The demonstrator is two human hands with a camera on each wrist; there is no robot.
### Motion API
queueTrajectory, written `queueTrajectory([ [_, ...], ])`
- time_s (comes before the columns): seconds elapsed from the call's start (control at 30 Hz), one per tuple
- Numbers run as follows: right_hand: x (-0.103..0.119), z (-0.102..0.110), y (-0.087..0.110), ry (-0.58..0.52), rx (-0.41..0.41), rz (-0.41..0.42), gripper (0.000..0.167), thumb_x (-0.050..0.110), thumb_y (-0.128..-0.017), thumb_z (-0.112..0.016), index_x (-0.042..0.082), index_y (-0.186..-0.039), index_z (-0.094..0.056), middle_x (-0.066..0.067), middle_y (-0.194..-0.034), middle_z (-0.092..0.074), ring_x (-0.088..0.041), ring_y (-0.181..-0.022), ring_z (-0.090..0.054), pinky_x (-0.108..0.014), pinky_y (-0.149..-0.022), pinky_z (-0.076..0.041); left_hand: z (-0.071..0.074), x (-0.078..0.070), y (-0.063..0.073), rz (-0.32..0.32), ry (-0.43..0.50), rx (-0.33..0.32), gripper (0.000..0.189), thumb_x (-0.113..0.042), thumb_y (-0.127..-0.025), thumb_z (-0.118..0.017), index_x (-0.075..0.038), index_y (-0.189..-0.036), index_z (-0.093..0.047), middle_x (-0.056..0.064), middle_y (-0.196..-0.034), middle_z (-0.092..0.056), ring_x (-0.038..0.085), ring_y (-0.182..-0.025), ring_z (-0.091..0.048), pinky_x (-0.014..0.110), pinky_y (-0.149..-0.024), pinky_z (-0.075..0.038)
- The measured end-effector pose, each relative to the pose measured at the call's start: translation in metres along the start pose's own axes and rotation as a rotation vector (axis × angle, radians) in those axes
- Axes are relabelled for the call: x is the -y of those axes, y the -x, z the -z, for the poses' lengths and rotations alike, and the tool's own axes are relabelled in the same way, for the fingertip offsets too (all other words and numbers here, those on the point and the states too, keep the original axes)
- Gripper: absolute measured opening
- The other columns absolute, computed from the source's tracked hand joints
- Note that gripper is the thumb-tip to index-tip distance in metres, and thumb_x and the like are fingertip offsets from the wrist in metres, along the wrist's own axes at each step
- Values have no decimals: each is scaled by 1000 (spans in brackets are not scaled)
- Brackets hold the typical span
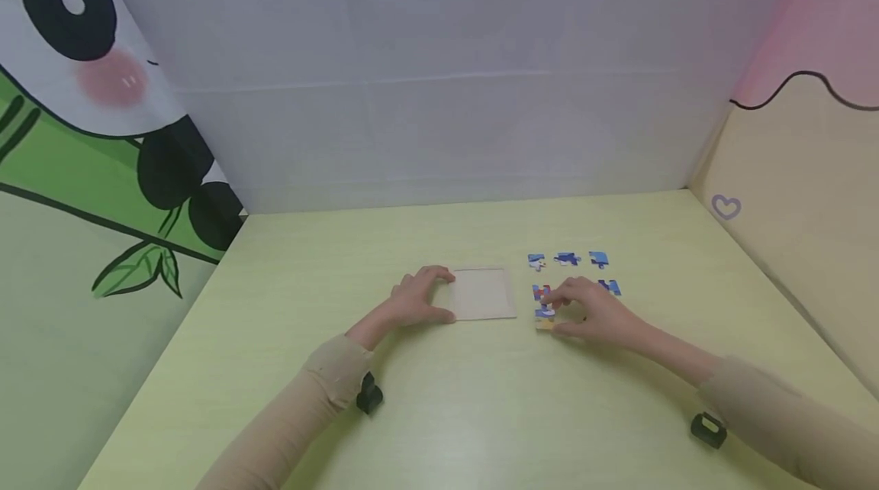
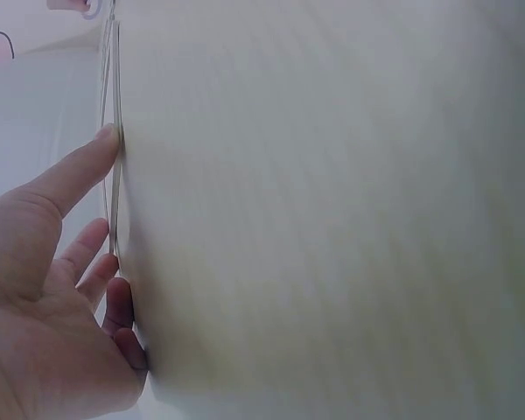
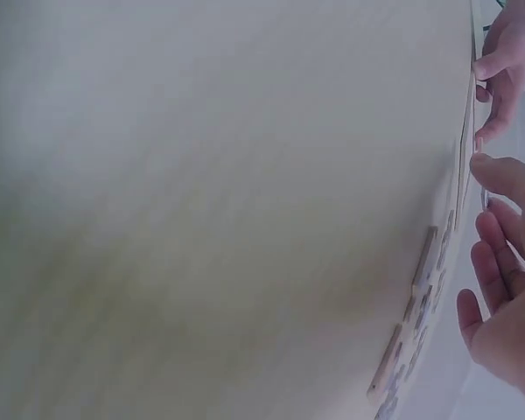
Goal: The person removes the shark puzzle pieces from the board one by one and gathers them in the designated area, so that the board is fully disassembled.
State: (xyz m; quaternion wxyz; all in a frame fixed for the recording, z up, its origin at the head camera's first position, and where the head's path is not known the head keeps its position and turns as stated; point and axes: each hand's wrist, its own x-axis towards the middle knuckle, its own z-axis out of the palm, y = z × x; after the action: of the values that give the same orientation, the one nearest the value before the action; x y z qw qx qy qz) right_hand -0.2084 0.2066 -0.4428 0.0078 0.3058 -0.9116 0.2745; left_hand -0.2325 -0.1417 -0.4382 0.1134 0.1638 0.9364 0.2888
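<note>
A shallow square puzzle tray [image 1: 483, 294], pale inside with a thin rim, lies on the table. My left hand [image 1: 419, 299] holds its left side, thumb at the near corner and forefinger at the far one. In the left wrist view the thumb [image 2: 92, 166] meets the tray's thin edge. To the right of the tray, my right hand [image 1: 592, 312] pinches a small jigsaw piece [image 1: 545, 314], blue, white and yellow, between thumb and forefinger. A red and blue jigsaw piece [image 1: 541, 291] lies just beyond it. The right palm hides part of the table beneath.
Three blue jigsaw pieces lie in a far row: left piece [image 1: 536, 262], middle piece [image 1: 567, 259], right piece [image 1: 599, 259]. Another blue piece [image 1: 610, 288] shows past my right hand. A white back wall [image 1: 439, 131] and printed side walls enclose the table [image 1: 453, 414].
</note>
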Motion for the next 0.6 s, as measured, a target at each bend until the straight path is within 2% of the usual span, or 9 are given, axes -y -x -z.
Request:
queueTrajectory([
  [0.2, -1, 3, 6, 48, 22, 11, 36, 19, -78, -82, 18, -113, -73, 9, -100, -69, -14, -98, -57, -39, -88, -49, 1, 1, 0, 2, 6, 3, 70, -36, -79, -81, -21, -139, -50, 5, -157, -38, 41, -135, -37, 63, -110, -29],
  [0.4, -3, 2, 6, 56, 50, 58, 35, 18, -76, -83, 18, -110, -73, 9, -103, -71, -15, -100, -59, -40, -91, -48, 0, 2, 0, 3, 0, 5, 69, -36, -79, -81, -21, -139, -49, 4, -157, -38, 41, -135, -38, 63, -110, -29],
  [0.6, -3, 3, 4, 64, 95, 37, 35, 20, -78, -82, 18, -112, -73, 8, -107, -71, -18, -104, -60, -43, -94, -48, 1, 1, 1, 5, -1, 10, 69, -37, -80, -80, -21, -139, -49, 4, -157, -38, 41, -136, -37, 62, -111, -29],
])
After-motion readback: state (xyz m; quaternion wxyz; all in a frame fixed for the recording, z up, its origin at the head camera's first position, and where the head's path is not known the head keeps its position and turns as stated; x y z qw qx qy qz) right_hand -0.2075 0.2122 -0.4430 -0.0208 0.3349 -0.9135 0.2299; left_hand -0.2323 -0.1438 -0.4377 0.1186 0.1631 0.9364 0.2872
